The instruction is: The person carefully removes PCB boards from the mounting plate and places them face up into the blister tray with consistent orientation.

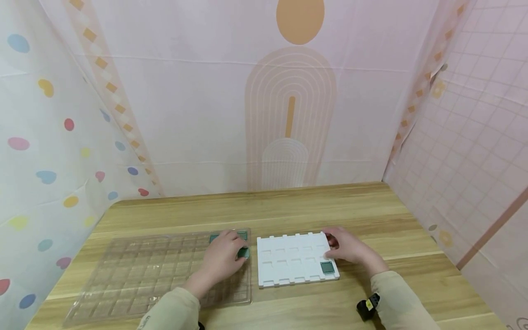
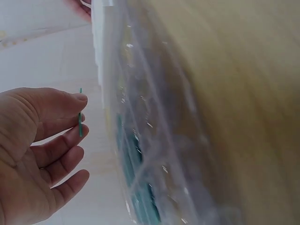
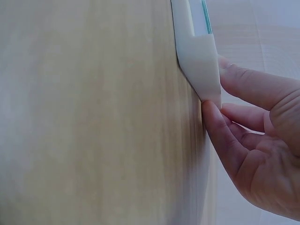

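Observation:
My left hand (image 1: 222, 257) pinches a thin green circuit board (image 1: 243, 252) above the right end of a clear plastic blister tray (image 1: 181, 266). In the left wrist view the held circuit board (image 2: 80, 123) shows edge-on between thumb and fingertips. Beyond this hand, other green boards (image 1: 214, 238) lie in the clear tray's far right corner. My right hand (image 1: 348, 247) grips the right edge of a white compartment tray (image 1: 290, 269), thumb on top and fingers at its side. One square green board (image 1: 327, 267) sits in the white tray's near right compartment.
Both trays lie side by side on a wood-grain table (image 1: 264, 211), the clear one to the left. A printed curtain (image 1: 206, 114) hangs behind the table and along both sides. A black device (image 1: 367, 307) is at the right wrist.

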Demonstrator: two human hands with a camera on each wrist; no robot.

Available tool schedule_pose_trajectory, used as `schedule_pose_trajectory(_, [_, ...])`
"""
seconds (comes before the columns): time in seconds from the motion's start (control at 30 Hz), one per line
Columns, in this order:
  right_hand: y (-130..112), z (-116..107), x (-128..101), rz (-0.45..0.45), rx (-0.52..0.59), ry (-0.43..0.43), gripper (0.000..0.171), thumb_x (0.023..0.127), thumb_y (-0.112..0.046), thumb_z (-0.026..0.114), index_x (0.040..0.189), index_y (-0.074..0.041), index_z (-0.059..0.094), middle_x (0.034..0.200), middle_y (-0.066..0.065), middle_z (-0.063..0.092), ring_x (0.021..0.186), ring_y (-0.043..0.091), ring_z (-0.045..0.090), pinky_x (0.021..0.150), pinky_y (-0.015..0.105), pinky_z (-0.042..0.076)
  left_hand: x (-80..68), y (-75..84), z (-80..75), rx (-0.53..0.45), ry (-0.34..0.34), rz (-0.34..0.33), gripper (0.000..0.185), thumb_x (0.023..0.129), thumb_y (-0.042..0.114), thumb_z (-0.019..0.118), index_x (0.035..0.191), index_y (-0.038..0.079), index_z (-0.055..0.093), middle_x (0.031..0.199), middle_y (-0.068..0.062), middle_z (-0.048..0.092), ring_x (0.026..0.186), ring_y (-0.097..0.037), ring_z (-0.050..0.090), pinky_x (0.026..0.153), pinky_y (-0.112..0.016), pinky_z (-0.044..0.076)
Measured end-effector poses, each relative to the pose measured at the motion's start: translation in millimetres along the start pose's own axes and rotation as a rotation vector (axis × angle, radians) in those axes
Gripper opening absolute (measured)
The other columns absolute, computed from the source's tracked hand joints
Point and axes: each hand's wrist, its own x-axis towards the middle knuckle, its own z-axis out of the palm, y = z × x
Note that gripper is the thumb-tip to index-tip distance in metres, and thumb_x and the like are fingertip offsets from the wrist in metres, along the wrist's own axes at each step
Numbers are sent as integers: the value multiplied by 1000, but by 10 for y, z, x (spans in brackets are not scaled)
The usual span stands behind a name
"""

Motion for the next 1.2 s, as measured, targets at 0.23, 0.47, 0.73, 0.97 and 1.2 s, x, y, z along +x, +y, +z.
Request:
schedule_pose_trajectory(0.23, [17, 5, 5, -13, -4, 3, 64, 80, -4, 81, 133, 14, 49, 112, 14, 56, 96, 22, 55, 82, 36, 50, -82, -80, 18, -15, -55, -40, 23, 73, 12, 87, 92, 7, 75, 94, -5, 68, 90, -24, 58, 80, -41, 51])
schedule_pose_trajectory(0.47, [14, 6, 1, -3, -3, 0, 64, 80, -5, 81, 133, 13, 49, 112, 14, 56, 97, 23, 55, 82, 36, 50, -89, -91, 23, -34, -101, -66, 22, 75, 13, 86, 92, 7, 75, 94, -4, 66, 86, -23, 56, 76, -40, 50])
schedule_pose_trajectory(0.73, [13, 6, -2, -9, -5, 5, 64, 80, -5, 80, 133, 14, 49, 112, 15, 55, 96, 22, 55, 81, 34, 50, -89, -84, 24, -51, -132, -74, 21, 75, 12, 85, 92, 7, 74, 96, -6, 67, 89, -25, 58, 82, -43, 50])
schedule_pose_trajectory(0.97, [11, 9, -2, 8, 15, 2, 64, 80, -4, 80, 133, 14, 49, 110, 13, 55, 95, 22, 53, 80, 35, 50, -92, -80, 30, -51, -162, -91, 20, 76, 12, 85, 93, 7, 75, 99, -7, 67, 93, -26, 58, 84, -43, 49])
schedule_pose_trajectory(1.2, [2, 7, -3, 21, 24, 0, 65, 80, -4, 81, 134, 13, 49, 111, 13, 54, 95, 22, 53, 81, 36, 50, -81, -96, 62, -56, -164, -79, 21, 76, 12, 84, 93, 6, 74, 99, -7, 67, 97, -28, 59, 88, -45, 49])
